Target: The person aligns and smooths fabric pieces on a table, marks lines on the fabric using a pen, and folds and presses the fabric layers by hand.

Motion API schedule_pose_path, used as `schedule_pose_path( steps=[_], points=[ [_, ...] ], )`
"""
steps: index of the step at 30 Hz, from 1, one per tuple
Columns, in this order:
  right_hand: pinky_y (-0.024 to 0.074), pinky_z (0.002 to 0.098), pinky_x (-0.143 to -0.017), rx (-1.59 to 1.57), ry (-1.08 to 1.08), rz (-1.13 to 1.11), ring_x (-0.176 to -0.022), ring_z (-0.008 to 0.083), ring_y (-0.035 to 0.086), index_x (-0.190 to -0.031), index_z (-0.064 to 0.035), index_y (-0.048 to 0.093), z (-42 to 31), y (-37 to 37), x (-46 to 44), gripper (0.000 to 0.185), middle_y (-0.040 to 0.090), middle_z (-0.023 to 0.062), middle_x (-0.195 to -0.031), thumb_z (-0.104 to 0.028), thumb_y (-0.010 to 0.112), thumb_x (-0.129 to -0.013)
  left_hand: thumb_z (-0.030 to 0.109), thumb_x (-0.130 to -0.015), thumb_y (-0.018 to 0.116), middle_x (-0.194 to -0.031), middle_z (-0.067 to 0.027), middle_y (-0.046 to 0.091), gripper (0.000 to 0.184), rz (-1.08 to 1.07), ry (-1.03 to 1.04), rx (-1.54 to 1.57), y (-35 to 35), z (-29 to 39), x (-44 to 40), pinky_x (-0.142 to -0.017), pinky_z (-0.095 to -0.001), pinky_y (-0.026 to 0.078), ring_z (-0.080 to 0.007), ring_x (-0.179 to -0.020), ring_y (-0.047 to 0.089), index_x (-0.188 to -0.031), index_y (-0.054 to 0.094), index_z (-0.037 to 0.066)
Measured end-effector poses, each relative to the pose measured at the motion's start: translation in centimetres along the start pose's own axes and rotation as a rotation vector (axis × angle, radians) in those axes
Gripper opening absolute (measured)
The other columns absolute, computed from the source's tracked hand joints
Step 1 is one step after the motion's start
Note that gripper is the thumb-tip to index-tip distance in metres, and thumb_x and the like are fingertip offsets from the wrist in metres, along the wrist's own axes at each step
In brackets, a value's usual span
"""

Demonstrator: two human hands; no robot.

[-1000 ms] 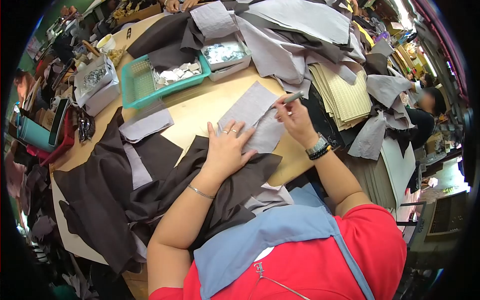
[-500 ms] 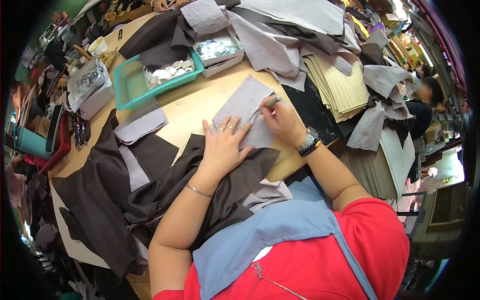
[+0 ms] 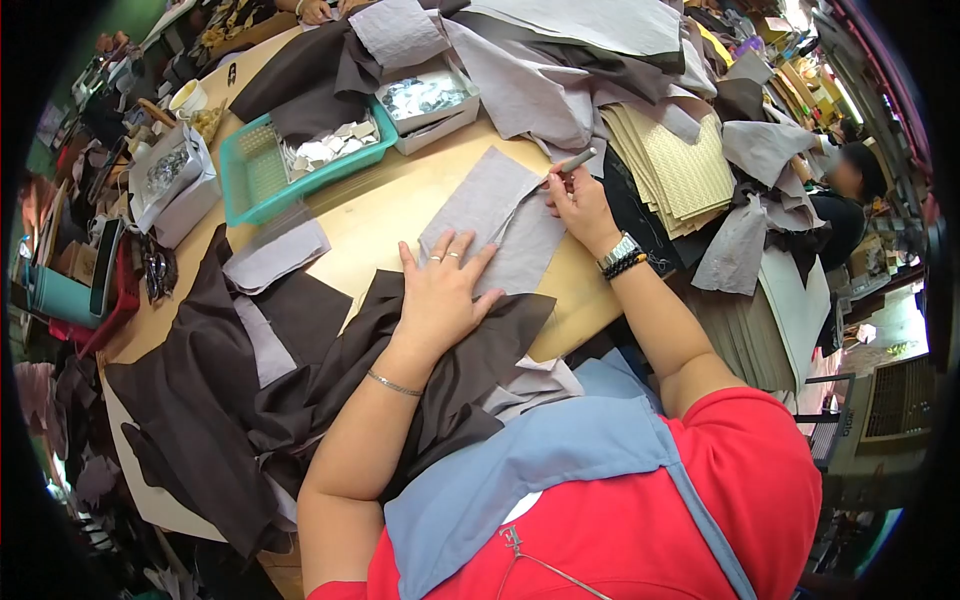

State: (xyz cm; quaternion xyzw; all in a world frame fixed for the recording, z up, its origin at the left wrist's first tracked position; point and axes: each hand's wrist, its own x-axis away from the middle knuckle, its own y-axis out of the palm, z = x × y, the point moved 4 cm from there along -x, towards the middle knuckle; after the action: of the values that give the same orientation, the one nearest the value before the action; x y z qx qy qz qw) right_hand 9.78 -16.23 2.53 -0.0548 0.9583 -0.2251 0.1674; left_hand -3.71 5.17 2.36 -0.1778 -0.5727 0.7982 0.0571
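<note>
In the center, the left hand (image 3: 440, 300) is pressing flat on grey cloth (image 3: 515, 220); the right hand (image 3: 583, 207) is gripping a marker (image 3: 577, 160).

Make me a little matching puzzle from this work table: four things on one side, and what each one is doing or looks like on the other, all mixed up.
Things:
1. Left hand
2. Right hand
3. Basket
4. Sheets

Place, colour or state:
A. Green, with white pieces in it
B. Pale gold, in a stack
C. Fingers spread on grey cloth
D. Holding a pen

Right pairs: 1-C, 2-D, 3-A, 4-B
</note>
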Motion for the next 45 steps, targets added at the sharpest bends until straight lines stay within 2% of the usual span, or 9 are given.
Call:
schedule_pose_path(
  steps=[8, 12, 15, 19, 31, 34, 37, 40, 45],
  points=[
    [0.0532, 0.0308, -0.062, -0.015, -0.300, -0.144, -0.068, 0.0174, 0.066, -0.104, -0.0043, 0.055, -3.8, 2.6, 2.7, 0.013, 0.065, 0.0091, -0.084, -0.009, 0.062, -0.094, 0.048, -0.085, 0.066, -0.146, -0.0123, 0.045, 0.063, -0.016, 0.007, 0.009, -0.3, 0.1, -0.3, -0.104, -0.0770, 0.022, -0.0334, -0.139, 0.038, -0.142, 0.050, 0.026],
    [0.0525, 0.0331, -0.063, -0.002, -0.266, -0.131, -0.067, 0.0209, 0.065, -0.102, -0.0046, 0.056, -3.4, 2.9, 3.0, 0.012, 0.065, 0.0109, -0.084, -0.008, 0.062, -0.093, 0.046, -0.084, 0.066, -0.147, -0.0136, 0.044, 0.063, -0.004, 0.010, 0.029, -0.1, 0.1, -0.4, -0.105, -0.0764, 0.020, -0.0348, -0.140, 0.037, -0.140, 0.052, 0.022],
    [0.0509, 0.0289, -0.062, 0.168, -0.341, -0.146, -0.076, 0.0156, 0.062, -0.104, -0.0020, 0.053, -4.4, 2.3, 2.7, 0.012, 0.062, 0.0091, -0.091, -0.005, 0.059, -0.095, 0.046, -0.084, 0.065, -0.148, -0.0138, 0.043, 0.064, -0.013, 0.011, 0.023, -0.1, 0.1, -0.4, -0.105, -0.0768, 0.020, -0.0353, -0.141, 0.036, -0.141, 0.051, 0.023],
    [0.0515, 0.0340, -0.059, 0.179, -0.256, -0.017, -0.067, 0.0220, 0.065, -0.103, -0.0008, 0.053, -2.8, 1.1, 1.3, 0.013, 0.064, 0.0124, -0.080, -0.007, 0.060, -0.094, 0.048, -0.086, 0.064, -0.150, -0.0130, 0.042, 0.064, -0.048, 0.008, -0.010, 0.0, 0.2, -0.4, -0.105, -0.0764, 0.020, -0.0345, -0.141, 0.036, -0.144, 0.048, 0.026],
    [0.0512, 0.0303, -0.056, 0.178, -0.259, 0.075, -0.061, 0.0165, 0.066, -0.107, -0.0017, 0.051, 0.0, 0.3, -1.5, 0.014, 0.064, 0.0090, -0.073, -0.008, 0.058, -0.096, 0.049, -0.087, 0.063, -0.152, -0.0122, 0.041, 0.065, -0.089, -0.004, -0.025, -0.1, 0.2, -0.4, -0.105, -0.0755, 0.019, -0.0339, -0.143, 0.034, -0.146, 0.047, 0.027],
    [0.0538, 0.0421, -0.060, 0.200, -0.211, 0.103, -0.068, 0.0347, 0.069, -0.105, -0.0008, 0.053, 0.7, 0.1, -1.9, 0.016, 0.068, 0.0188, -0.079, -0.010, 0.058, -0.094, 0.049, -0.087, 0.064, -0.152, -0.0122, 0.041, 0.065, -0.098, -0.006, -0.029, -0.3, 0.3, -0.4, -0.105, -0.0756, 0.020, -0.0340, -0.143, 0.034, -0.146, 0.047, 0.026],
    [0.0534, 0.0412, -0.058, 0.146, -0.214, 0.126, -0.066, 0.0327, 0.070, -0.107, -0.0028, 0.053, 0.7, -0.1, -2.0, 0.016, 0.067, 0.0171, -0.077, -0.012, 0.058, -0.095, 0.049, -0.087, 0.064, -0.152, -0.0121, 0.041, 0.065, -0.098, -0.008, -0.027, -0.3, 0.4, -0.4, -0.105, -0.0756, 0.020, -0.0339, -0.143, 0.034, -0.146, 0.047, 0.026],
    [0.0542, 0.0377, -0.057, 0.088, -0.030, 0.176, -0.065, 0.0279, 0.070, -0.109, -0.0051, 0.053, 2.0, -1.4, -2.6, 0.017, 0.067, 0.0150, -0.075, -0.014, 0.059, -0.095, 0.049, -0.087, 0.064, -0.152, -0.0120, 0.041, 0.065, -0.095, -0.010, -0.026, -0.2, 0.3, -0.4, -0.105, -0.0754, 0.020, -0.0336, -0.143, 0.034, -0.145, 0.047, 0.025],
    [0.0559, 0.0233, -0.061, -0.142, -0.077, 0.113, -0.076, 0.0093, 0.067, -0.109, -0.0038, 0.050, 1.5, -1.9, -2.0, 0.013, 0.066, 0.0048, -0.093, -0.012, 0.054, -0.101, 0.049, -0.087, 0.064, -0.152, -0.0118, 0.041, 0.066, -0.089, -0.011, -0.032, -0.1, 0.2, -0.4, -0.106, -0.0749, 0.020, -0.0332, -0.143, 0.034, -0.145, 0.047, 0.025]
  ],
)
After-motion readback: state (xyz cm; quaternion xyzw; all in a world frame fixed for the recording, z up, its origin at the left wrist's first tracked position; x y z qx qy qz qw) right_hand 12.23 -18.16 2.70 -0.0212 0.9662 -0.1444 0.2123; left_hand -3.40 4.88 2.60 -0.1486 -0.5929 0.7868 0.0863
